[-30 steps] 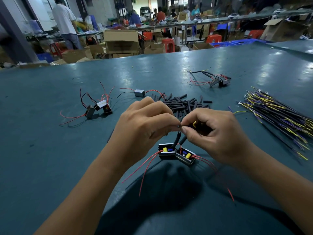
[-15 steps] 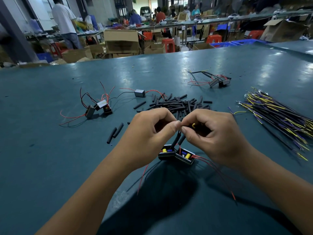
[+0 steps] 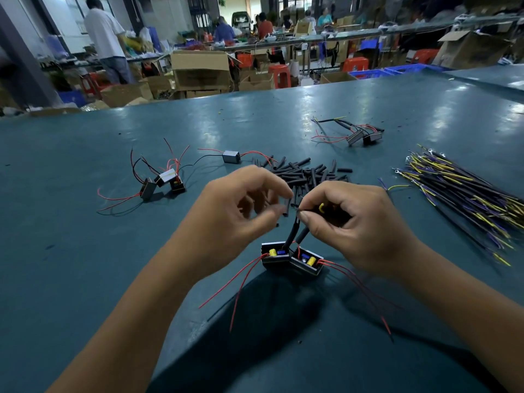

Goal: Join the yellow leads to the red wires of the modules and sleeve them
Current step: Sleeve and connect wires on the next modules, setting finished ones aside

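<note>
Two modules mid-sleeving, both hands up over the bench.
Right hand (image 3: 357, 222) pinches the sleeved wire ends and a yellow lead (image 3: 321, 207). Left hand (image 3: 241, 211) blurred, fingers loosely curled beside a loose black sleeve (image 3: 287, 207); grip can't be confirmed. Modules (image 3: 292, 258) sit side by side on the teal table (image 3: 85, 279) under the hands, red wires (image 3: 226, 282) trailing. Sleeve pile (image 3: 306, 173) just behind.
</note>
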The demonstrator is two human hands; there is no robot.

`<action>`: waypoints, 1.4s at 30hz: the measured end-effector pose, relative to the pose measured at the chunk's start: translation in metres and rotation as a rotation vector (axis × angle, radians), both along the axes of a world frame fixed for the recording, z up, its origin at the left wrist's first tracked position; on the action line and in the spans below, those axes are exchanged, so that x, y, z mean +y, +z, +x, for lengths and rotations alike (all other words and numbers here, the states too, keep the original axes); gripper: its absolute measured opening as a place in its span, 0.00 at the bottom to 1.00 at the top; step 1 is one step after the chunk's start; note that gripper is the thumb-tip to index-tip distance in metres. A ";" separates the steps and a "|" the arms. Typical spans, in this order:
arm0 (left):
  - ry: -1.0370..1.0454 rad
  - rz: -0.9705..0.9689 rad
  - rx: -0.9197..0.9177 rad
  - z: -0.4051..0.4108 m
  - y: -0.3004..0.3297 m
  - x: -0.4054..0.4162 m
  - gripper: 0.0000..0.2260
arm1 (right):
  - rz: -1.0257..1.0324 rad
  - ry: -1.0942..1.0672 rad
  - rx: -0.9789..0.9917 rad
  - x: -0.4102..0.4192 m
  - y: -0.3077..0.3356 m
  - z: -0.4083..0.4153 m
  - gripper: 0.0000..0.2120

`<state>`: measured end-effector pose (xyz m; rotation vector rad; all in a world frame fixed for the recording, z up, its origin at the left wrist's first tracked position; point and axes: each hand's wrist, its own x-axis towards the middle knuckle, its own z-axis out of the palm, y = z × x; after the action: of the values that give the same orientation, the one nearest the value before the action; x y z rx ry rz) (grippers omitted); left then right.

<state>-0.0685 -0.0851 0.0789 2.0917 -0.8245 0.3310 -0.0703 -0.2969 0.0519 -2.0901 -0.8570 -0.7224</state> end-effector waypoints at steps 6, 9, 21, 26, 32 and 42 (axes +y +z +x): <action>0.009 0.193 -0.387 0.005 -0.003 0.002 0.06 | 0.000 0.039 0.036 0.000 0.001 -0.002 0.01; 0.033 0.232 -0.518 0.007 -0.003 0.002 0.06 | 0.006 0.049 0.045 0.000 0.001 -0.002 0.01; -0.020 0.219 -0.491 0.009 -0.011 -0.002 0.06 | 0.022 0.075 0.074 0.000 0.000 -0.002 0.01; -0.056 0.144 -0.114 0.003 -0.010 -0.003 0.07 | -0.004 0.077 0.035 0.001 0.001 -0.003 0.01; -0.157 -0.309 0.870 -0.004 -0.004 -0.003 0.10 | -0.097 0.068 -0.040 0.002 0.000 -0.004 0.01; -0.048 0.214 -0.193 0.001 0.000 0.004 0.07 | 0.038 0.089 0.132 -0.002 0.000 -0.002 0.03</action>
<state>-0.0677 -0.0810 0.0793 2.2586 -1.0630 0.4404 -0.0721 -0.2989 0.0523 -2.0280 -0.8500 -0.5430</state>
